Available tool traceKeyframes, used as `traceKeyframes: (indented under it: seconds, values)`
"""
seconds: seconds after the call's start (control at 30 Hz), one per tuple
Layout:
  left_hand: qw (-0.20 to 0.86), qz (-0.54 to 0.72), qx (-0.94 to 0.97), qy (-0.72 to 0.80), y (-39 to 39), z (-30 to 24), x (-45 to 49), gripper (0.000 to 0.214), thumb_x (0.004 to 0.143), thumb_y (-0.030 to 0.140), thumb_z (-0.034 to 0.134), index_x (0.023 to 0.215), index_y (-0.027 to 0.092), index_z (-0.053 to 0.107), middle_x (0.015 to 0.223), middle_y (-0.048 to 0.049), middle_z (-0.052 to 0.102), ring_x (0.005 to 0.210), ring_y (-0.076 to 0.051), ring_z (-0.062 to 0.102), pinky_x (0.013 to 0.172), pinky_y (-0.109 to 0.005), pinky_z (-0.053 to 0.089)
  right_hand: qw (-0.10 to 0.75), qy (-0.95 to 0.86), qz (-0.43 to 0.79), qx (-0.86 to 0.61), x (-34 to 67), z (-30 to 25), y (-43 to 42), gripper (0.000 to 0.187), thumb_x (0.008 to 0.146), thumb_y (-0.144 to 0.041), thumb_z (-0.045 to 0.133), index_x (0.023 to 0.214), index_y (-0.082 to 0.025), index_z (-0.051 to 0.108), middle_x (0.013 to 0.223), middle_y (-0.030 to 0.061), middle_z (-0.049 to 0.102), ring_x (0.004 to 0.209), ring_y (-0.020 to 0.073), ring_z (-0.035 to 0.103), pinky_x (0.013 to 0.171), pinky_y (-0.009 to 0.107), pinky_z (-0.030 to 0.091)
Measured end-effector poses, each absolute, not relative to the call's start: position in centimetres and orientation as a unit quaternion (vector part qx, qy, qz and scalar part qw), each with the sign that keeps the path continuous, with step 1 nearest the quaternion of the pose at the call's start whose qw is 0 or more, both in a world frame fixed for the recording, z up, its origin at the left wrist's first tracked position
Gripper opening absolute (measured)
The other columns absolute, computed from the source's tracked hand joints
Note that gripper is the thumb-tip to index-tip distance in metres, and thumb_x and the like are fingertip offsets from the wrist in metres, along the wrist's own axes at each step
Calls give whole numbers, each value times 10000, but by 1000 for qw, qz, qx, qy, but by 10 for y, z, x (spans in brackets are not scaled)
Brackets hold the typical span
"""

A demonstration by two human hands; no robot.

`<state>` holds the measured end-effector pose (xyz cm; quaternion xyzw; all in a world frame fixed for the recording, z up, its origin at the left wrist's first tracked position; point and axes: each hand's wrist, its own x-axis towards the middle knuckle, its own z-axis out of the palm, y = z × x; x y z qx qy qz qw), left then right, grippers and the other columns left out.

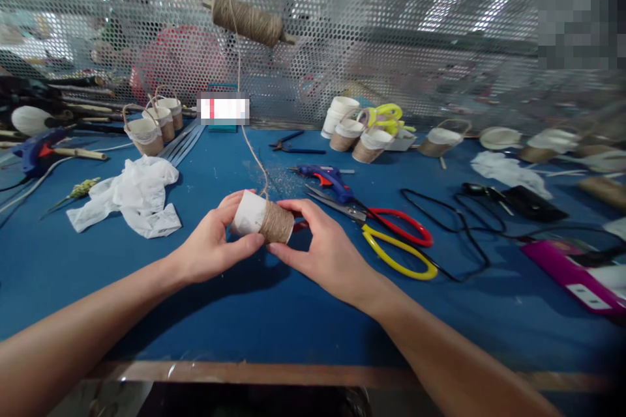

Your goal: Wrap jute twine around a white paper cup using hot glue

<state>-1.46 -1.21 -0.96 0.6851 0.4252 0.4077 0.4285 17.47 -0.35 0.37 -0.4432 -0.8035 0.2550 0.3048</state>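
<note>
Between my two hands a small white paper cup (pixel 249 214) lies tilted on its side above the table. Brown twine (pixel 278 223) is wound around its right half. My left hand (pixel 220 234) grips the bare white end, thumb in front. With thumb and fingers, my right hand (pixel 317 241) holds the twine-wrapped end. A strand of twine (pixel 253 155) runs from the cup up to a large twine spool (pixel 247 18) mounted on the mesh panel. Just right of the cup lie a blue glue gun (pixel 327 179) and scissors (pixel 362 215) with red and yellow handles.
Finished-looking twine-wrapped cups with handles (pixel 147 137) stand at back left, more cups (pixel 347 133) at back right. Crumpled white cloth (pixel 132 195) lies left. Pliers (pixel 293 143) rest behind. A black cable (pixel 469 228) and magenta power strip (pixel 572 277) occupy the right. Perforated mesh (pixel 342 26) rises behind.
</note>
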Motion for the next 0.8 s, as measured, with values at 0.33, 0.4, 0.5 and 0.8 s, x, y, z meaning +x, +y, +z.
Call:
traceKeyframes:
  seconds: [0.33,0.4,0.5,0.8]
  values:
    - [380,426,689,447,-9,-4,-13,277,675,236,622,924,116,633,1231,-158,497,1264,-292,326,1052,-403,227,323,-805,210,-452,178,8,-2,424,691,-282,656,1069,-205,482,1007,66,579,862,201,579,773,372,493]
    - [377,422,690,451,-10,-3,-12,266,683,239,611,919,118,630,1223,-162,500,1252,-291,343,1043,-412,238,319,-806,214,-451,178,8,-3,419,691,-269,657,1067,-213,480,1005,65,572,853,198,577,770,372,494]
    - [379,419,682,464,-10,-4,-12,241,686,252,608,893,132,638,1223,-150,499,1235,-289,364,1034,-409,247,315,-808,217,-449,177,7,-3,422,690,-255,656,1070,-228,475,1009,61,563,865,201,570,775,379,492]
    - [393,422,663,478,-10,-5,-11,214,674,262,618,840,131,654,1174,-133,526,1129,-289,455,999,-387,291,310,-816,200,-446,177,4,-3,425,690,-248,656,1068,-223,464,1009,68,546,887,205,554,794,393,479]
